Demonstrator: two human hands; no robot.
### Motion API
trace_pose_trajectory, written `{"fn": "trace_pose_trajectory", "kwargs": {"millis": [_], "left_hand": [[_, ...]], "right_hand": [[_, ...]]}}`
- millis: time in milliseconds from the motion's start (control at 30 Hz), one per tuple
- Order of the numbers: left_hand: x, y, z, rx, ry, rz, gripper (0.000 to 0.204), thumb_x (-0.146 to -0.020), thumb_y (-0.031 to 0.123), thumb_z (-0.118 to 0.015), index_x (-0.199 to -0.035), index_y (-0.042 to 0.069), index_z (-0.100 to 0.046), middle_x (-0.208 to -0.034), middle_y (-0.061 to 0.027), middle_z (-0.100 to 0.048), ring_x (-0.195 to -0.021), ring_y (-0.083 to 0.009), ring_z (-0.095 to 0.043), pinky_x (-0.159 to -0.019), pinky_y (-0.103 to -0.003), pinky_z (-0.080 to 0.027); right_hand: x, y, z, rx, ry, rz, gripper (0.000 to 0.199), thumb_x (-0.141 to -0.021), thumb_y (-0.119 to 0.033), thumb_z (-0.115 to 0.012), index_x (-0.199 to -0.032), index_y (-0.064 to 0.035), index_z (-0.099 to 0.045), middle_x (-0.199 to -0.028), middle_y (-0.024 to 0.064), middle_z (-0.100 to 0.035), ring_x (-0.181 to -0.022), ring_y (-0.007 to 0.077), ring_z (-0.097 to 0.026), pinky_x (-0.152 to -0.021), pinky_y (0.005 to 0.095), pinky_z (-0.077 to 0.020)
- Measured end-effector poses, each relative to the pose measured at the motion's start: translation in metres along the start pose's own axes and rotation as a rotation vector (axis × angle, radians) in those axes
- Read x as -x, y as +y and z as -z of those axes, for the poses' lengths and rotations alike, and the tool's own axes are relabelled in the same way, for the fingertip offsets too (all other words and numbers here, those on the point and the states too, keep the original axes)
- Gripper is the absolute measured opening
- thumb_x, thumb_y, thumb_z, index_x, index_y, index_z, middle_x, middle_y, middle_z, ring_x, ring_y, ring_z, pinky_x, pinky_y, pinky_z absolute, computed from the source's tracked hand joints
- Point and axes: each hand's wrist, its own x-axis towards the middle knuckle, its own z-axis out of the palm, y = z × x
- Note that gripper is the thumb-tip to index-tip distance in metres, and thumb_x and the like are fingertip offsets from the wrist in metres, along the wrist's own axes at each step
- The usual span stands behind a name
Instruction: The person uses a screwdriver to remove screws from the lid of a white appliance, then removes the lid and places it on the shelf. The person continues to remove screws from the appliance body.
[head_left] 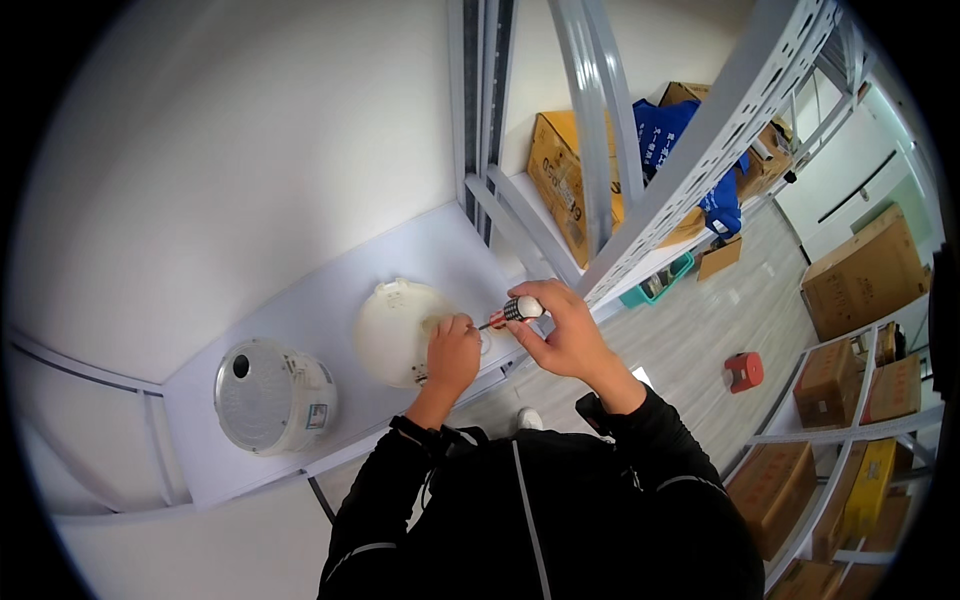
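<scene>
Fingers [545,300] round ribbed screwdriver [520,309], over smooth cream lid [395,335].

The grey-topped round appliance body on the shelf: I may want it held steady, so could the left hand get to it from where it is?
Probably yes. The left hand rests on the cream lid, and only bare shelf separates that from the appliance body.

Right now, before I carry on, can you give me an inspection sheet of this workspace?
Surface: white shelf board on a grey metal rack.
Job's things: cream round plastic cooker lid lying flat; short screwdriver with black and white handle, tip toward the lid.
Clutter: white round cooker body on its side, to the left.
Grippers: left hand rests on the lid; right hand grips the screwdriver.
Cables: nothing seen.
Surroundings: cardboard boxes on racks, red stool on grey floor.
</scene>
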Motion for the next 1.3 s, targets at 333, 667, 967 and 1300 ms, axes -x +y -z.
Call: {"fn": "trace_pose_trajectory", "kwargs": {"millis": [333,667,967,1300], "left_hand": [[-0.001,0.002,-0.024,-0.052,-0.063,0.203,0.021,-0.082,0.016,-0.081,-0.098,0.002,-0.079,-0.129,-0.011,-0.068,-0.133,-0.0346,-0.056,-0.117,-0.048,-0.043],[0.015,0.006,0.05,0.111,-0.039,0.257,0.067,-0.077,0.027,-0.09,-0.137,0.012,-0.066,-0.147,-0.0089,-0.062,-0.138,-0.0358,-0.056,-0.115,-0.048,-0.047],[0.058,-0.043,0.104,0.175,-0.147,0.28,0.085,-0.072,0.04,-0.093,-0.147,0.016,-0.061,-0.157,-0.0108,-0.056,-0.146,-0.0343,-0.051,-0.123,-0.051,-0.039],[0.074,-0.088,0.094,0.045,-0.252,0.042,0.068,-0.072,0.053,-0.091,-0.13,0.022,-0.076,-0.142,-0.0051,-0.063,-0.144,-0.0276,-0.051,-0.131,-0.057,-0.024]], "right_hand": [[0.001,0.031,0.021,-0.085,-0.125,0.079,0.042,-0.086,-0.008,-0.084,-0.123,-0.0037,-0.067,-0.111,0.0165,-0.074,-0.097,0.0381,-0.068,-0.084,0.0429,-0.0556],[-0.014,0.032,0.004,-0.166,-0.178,-0.015,0.041,-0.09,-0.013,-0.084,-0.126,-0.003,-0.065,-0.111,0.0169,-0.074,-0.093,0.0344,-0.073,-0.08,0.0391,-0.0592],[-0.029,0.016,-0.049,-0.204,-0.135,-0.019,0.042,-0.091,-0.014,-0.086,-0.127,-0.0037,-0.065,-0.107,0.0149,-0.074,-0.085,0.0272,-0.074,-0.076,0.0344,-0.0599],[-0.021,-0.009,-0.104,-0.093,-0.189,-0.127,0.042,-0.092,-0.013,-0.085,-0.126,-0.0021,-0.064,-0.105,0.0163,-0.073,-0.085,0.0304,-0.074,-0.075,0.0356,-0.0601]]}}
